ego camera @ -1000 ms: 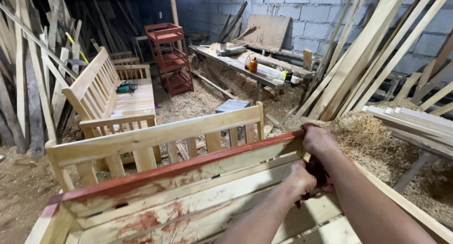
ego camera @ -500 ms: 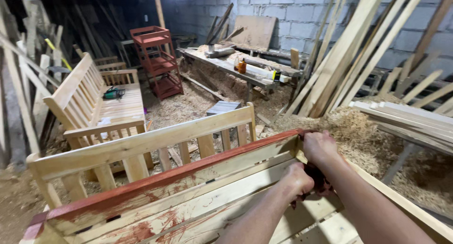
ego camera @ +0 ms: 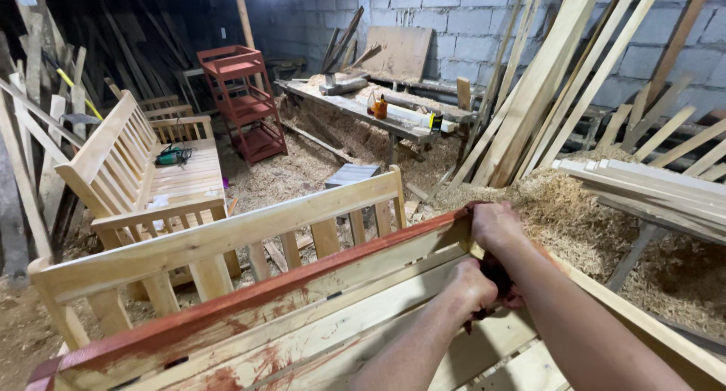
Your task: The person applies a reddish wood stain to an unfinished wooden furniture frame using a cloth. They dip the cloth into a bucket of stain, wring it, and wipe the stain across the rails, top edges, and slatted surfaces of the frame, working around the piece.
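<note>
Our right hand (ego camera: 495, 228) grips the end of the red-stained top rail (ego camera: 287, 289) of the pale wooden bench frame (ego camera: 227, 236) — our left hand (ego camera: 473, 285) is closed just below it, clutching a dark red-soaked rag (ego camera: 499, 277).

No packages, labels, signs, screens

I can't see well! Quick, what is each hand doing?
Left hand: closed on a dark red cloth, pressed to the bench.
Right hand: closed over the red-stained rail end.

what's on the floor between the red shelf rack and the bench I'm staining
In the head view, sawdust and a small grey board stack lie between the red rack and the bench.
</note>
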The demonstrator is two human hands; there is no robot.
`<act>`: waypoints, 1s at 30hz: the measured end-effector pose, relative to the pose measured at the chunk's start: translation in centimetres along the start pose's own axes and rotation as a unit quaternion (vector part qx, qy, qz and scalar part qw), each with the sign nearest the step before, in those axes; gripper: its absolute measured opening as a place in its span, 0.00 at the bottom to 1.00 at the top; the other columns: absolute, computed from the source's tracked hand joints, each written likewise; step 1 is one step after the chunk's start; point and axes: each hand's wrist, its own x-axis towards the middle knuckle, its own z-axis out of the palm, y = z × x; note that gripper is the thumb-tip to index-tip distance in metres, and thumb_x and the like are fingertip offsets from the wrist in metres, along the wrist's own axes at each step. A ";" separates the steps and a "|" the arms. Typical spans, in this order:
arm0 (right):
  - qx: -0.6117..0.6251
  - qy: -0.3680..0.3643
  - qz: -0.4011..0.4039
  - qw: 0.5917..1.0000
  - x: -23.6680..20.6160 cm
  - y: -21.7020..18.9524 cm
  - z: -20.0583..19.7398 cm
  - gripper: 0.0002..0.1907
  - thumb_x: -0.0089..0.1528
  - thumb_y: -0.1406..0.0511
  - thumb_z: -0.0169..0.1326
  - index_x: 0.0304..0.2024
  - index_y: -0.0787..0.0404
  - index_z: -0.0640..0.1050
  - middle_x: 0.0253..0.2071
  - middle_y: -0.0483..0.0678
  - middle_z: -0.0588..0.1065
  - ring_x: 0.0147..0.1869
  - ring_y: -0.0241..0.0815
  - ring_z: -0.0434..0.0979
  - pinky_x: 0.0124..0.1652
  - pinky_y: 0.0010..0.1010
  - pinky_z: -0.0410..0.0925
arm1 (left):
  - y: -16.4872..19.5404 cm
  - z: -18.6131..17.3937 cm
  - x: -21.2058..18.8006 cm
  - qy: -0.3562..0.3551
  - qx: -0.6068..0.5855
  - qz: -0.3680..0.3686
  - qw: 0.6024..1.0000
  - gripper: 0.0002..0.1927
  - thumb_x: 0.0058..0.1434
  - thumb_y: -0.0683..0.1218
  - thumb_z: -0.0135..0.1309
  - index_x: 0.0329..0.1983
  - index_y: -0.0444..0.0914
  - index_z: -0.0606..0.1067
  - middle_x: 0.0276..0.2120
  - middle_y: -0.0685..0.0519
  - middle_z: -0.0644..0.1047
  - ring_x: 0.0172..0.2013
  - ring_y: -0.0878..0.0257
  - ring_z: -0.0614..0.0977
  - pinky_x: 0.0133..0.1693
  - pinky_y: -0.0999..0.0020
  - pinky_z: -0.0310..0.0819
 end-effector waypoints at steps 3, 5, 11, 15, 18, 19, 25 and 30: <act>0.068 -0.017 0.024 0.997 0.3 -0.7 -0.2 0.17 0.67 0.63 0.44 0.54 0.51 0.80 0.60 0.61 0.71 0.65 0.59 0.70 0.63 0.47 0.65 | 0.1 -0.2 0.6 0.055 -0.031 0.044 0.997 0.24 0.48 0.38 0.67 0.49 0.39 0.76 0.35 0.47 0.80 0.34 0.57 0.81 0.36 0.55 0.78; 0.089 0.033 0.012 0.995 0.5 -0.5 0.2 0.17 0.66 0.62 0.44 0.53 0.49 0.82 0.61 0.63 0.69 0.65 0.62 0.69 0.62 0.47 0.64 | 0.0 -0.7 0.8 0.023 -0.040 -0.023 0.999 0.25 0.50 0.37 0.60 0.53 0.42 0.75 0.33 0.47 0.79 0.31 0.54 0.81 0.32 0.53 0.77; -0.059 0.057 -0.024 0.996 0.1 2.4 2.2 0.14 0.63 0.65 0.49 0.45 0.58 0.84 0.54 0.57 0.78 0.64 0.58 0.73 0.61 0.45 0.68 | 1.3 -0.8 -0.4 -0.067 0.066 -0.058 0.994 0.18 0.52 0.38 0.60 0.48 0.35 0.76 0.31 0.42 0.80 0.28 0.53 0.82 0.28 0.57 0.76; -0.084 0.059 0.006 0.995 -3.0 4.7 1.7 0.14 0.62 0.66 0.50 0.47 0.57 0.84 0.51 0.55 0.80 0.62 0.54 0.77 0.58 0.45 0.70 | 1.9 -1.1 -3.5 -0.108 0.071 -0.024 0.991 0.14 0.53 0.39 0.57 0.44 0.35 0.78 0.30 0.42 0.81 0.28 0.53 0.83 0.26 0.58 0.77; -0.092 0.060 0.008 0.994 -6.6 6.4 0.2 0.14 0.63 0.65 0.49 0.50 0.53 0.81 0.50 0.55 0.80 0.61 0.55 0.76 0.55 0.45 0.72 | 3.0 -0.9 -5.6 -0.159 0.104 0.023 0.982 0.13 0.52 0.40 0.57 0.40 0.33 0.80 0.28 0.41 0.81 0.25 0.53 0.83 0.24 0.58 0.76; -0.089 0.065 0.023 0.994 -7.9 7.1 -0.3 0.15 0.62 0.65 0.50 0.51 0.52 0.80 0.50 0.56 0.79 0.60 0.57 0.76 0.54 0.46 0.72 | 3.3 -0.7 -6.1 -0.172 0.098 0.012 0.980 0.14 0.51 0.40 0.56 0.42 0.35 0.79 0.28 0.42 0.80 0.25 0.53 0.82 0.24 0.56 0.76; -0.137 0.101 0.025 0.985 -13.7 11.8 -1.9 0.15 0.60 0.66 0.51 0.48 0.54 0.80 0.46 0.54 0.82 0.58 0.56 0.78 0.51 0.43 0.74 | 4.7 1.9 -8.3 -0.241 0.131 0.103 0.956 0.21 0.46 0.39 0.65 0.46 0.40 0.79 0.26 0.46 0.80 0.25 0.55 0.82 0.24 0.54 0.78; -0.173 0.106 0.054 0.978 -18.3 15.3 -3.2 0.13 0.59 0.65 0.51 0.45 0.56 0.81 0.45 0.54 0.82 0.56 0.55 0.78 0.50 0.43 0.75 | 5.6 5.7 -8.6 -0.302 0.197 0.054 0.931 0.24 0.47 0.39 0.63 0.49 0.44 0.76 0.26 0.46 0.78 0.24 0.52 0.81 0.24 0.46 0.80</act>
